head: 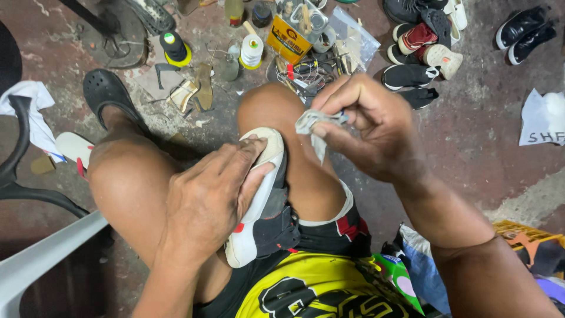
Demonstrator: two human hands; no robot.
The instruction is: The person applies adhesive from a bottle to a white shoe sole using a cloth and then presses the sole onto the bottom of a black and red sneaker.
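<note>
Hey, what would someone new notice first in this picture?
In the centre, the left hand presses a white-soled shoe between the seated person's knees, while the right hand pinches a small grey cloth just above it. Beyond, thread spools and shoes litter the floor.

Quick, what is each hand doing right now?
Left hand: closed around a white-soled shoe.
Right hand: pinching a small grey cloth.

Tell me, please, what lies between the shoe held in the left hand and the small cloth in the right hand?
In the head view, only the person's bare right knee lies between the shoe and the cloth.
</note>
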